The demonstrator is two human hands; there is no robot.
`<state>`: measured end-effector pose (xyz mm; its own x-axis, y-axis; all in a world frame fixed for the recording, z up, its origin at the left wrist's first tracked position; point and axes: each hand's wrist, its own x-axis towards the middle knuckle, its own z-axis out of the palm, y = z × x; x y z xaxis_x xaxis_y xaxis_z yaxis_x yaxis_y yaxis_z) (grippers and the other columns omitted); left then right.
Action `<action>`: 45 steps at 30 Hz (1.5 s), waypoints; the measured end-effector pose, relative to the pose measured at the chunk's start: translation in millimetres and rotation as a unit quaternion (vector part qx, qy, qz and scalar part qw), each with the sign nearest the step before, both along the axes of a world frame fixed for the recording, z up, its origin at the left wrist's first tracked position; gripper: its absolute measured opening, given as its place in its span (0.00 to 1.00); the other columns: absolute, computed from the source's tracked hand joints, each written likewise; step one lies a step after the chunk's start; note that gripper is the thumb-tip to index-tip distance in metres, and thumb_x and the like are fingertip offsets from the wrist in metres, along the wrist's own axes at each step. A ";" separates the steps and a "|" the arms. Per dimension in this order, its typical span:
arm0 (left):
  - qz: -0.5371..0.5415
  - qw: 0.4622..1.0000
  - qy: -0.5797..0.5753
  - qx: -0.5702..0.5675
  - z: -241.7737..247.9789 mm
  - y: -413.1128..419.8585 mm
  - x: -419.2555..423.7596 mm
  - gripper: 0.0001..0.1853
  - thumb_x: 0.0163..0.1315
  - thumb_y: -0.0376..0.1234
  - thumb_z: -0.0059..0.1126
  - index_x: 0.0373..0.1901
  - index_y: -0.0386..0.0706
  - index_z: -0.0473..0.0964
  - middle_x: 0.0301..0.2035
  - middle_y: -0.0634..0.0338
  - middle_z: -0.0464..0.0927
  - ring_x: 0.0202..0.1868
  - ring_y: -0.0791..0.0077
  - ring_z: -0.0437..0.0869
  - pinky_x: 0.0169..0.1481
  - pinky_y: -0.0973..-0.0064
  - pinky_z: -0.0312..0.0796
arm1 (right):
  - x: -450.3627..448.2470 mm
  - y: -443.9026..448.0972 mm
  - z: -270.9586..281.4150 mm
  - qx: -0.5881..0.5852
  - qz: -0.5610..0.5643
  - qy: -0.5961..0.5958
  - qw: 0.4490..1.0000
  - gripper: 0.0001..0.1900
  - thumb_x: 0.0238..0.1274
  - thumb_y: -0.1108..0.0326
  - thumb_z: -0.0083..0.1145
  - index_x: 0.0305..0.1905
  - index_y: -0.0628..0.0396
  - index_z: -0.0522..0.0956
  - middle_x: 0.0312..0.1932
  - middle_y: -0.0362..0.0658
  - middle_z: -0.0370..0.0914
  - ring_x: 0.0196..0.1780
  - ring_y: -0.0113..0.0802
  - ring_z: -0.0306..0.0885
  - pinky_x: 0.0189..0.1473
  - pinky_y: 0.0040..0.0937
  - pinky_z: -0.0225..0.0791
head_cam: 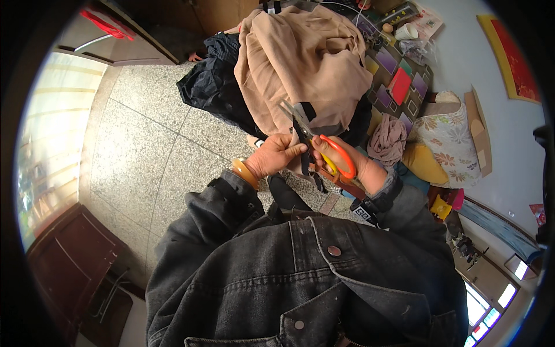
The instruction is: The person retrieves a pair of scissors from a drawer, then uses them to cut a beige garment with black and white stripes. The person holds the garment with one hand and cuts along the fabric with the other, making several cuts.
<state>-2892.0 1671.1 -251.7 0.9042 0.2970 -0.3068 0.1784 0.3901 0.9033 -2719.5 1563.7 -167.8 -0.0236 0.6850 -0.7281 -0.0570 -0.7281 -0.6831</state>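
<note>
My right hand grips scissors with orange and yellow handles. Their metal blades are spread and point up and left, over a strip of black and tan cloth. With thumb and fingers, my left hand pinches this cloth just left of the scissors; an amber-coloured bangle is on that wrist. Beyond both hands lies a large heap of tan fabric, creased and draped. Dark fabric shows under it on the left. Whether the strip joins the tan heap is hard to tell.
A patterned table cover at the right bears a red flat object, a white paper cup and a crumpled mauve cloth. Further right are a floral cushion and a cardboard piece. Speckled floor spreads at left.
</note>
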 end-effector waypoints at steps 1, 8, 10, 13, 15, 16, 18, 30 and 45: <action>-0.016 1.000 0.000 -0.001 -0.8 -1.5 -1.5 0.10 0.69 0.35 0.58 0.34 0.37 0.78 0.24 0.72 0.75 0.29 0.87 0.70 0.35 0.79 0.70 | -0.6 2.4 -1.9 0.022 -0.002 0.007 1.000 0.34 0.62 0.28 0.47 0.26 0.53 0.70 0.14 0.32 0.61 0.17 0.21 0.66 0.16 0.17 0.58; -0.113 0.992 -0.017 0.045 3.6 -11.1 -11.7 0.09 0.68 0.32 0.58 0.31 0.37 0.76 0.24 0.73 0.71 0.31 0.88 0.68 0.37 0.81 0.68 | 8.5 29.4 -1.0 0.059 -0.095 0.029 0.993 0.31 0.65 0.31 0.46 0.24 0.48 0.64 0.15 0.30 0.60 0.15 0.16 0.59 0.15 0.16 0.52; 0.080 0.997 0.013 -0.010 7.6 10.3 -17.0 0.14 0.66 0.36 0.62 0.22 0.44 0.74 0.21 0.75 0.69 0.26 0.87 0.69 0.32 0.82 0.66 | 26.7 27.1 3.0 0.067 -0.093 -0.069 0.991 0.30 0.64 0.32 0.51 0.24 0.50 0.66 0.15 0.31 0.62 0.15 0.16 0.61 0.16 0.16 0.55; 0.251 0.961 -0.026 -0.110 22.6 54.1 -37.3 0.14 0.68 0.36 0.59 0.22 0.45 0.76 0.22 0.71 0.76 0.25 0.88 0.72 0.30 0.85 0.66 | 66.1 8.7 -6.8 0.135 -0.033 -0.251 0.958 0.27 0.62 0.40 0.60 0.30 0.58 0.75 0.17 0.34 0.68 0.19 0.19 0.67 0.22 0.20 0.63; 0.286 0.940 -0.078 -0.169 39.3 70.0 -50.4 0.09 0.70 0.36 0.56 0.40 0.40 0.81 0.36 0.65 0.83 0.37 0.83 0.81 0.43 0.84 0.72 | 90.5 -10.1 -33.9 0.057 -0.018 -0.437 0.898 0.31 0.57 0.38 0.62 0.38 0.64 0.79 0.23 0.46 0.77 0.28 0.38 0.78 0.35 0.34 0.71; 0.297 0.940 -0.069 -0.156 48.3 77.2 -53.4 0.10 0.70 0.36 0.56 0.43 0.39 0.80 0.38 0.65 0.83 0.39 0.82 0.81 0.45 0.83 0.72 | 103.6 -27.4 -47.0 0.044 -0.009 -0.473 0.880 0.31 0.57 0.39 0.62 0.39 0.63 0.79 0.28 0.51 0.79 0.34 0.46 0.79 0.39 0.38 0.71; 0.316 0.934 -0.074 -0.151 67.5 90.7 -55.3 0.13 0.71 0.36 0.55 0.49 0.38 0.79 0.43 0.63 0.83 0.44 0.81 0.81 0.51 0.81 0.72 | 129.9 -63.8 -75.6 -0.017 -0.010 -0.517 0.856 0.30 0.57 0.39 0.62 0.42 0.61 0.79 0.34 0.59 0.80 0.42 0.56 0.80 0.44 0.45 0.71; 0.235 0.958 -0.158 -0.052 181.9 119.7 -4.4 0.14 0.72 0.37 0.53 0.50 0.37 0.78 0.44 0.60 0.82 0.46 0.76 0.81 0.54 0.79 0.72 | 149.7 -38.0 -21.7 -0.023 0.111 -0.568 0.815 0.28 0.56 0.47 0.65 0.50 0.63 0.79 0.36 0.57 0.83 0.49 0.57 0.79 0.51 0.41 0.73; 0.058 0.973 -0.210 0.073 189.7 56.8 42.1 0.36 0.59 0.33 0.70 0.66 0.37 0.62 0.53 0.57 0.76 0.56 0.75 0.75 0.62 0.76 0.69 | 57.0 59.4 164.6 0.350 0.045 -0.280 0.893 0.15 0.65 0.64 0.62 0.50 0.63 0.81 0.41 0.37 0.84 0.44 0.22 0.75 0.50 0.28 0.71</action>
<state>-2849.9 1727.9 -62.0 0.8983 0.4179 0.1360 -0.2562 0.2467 0.9346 -2662.5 1623.1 -3.2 0.1312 0.9907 -0.0368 0.4735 -0.0952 -0.8756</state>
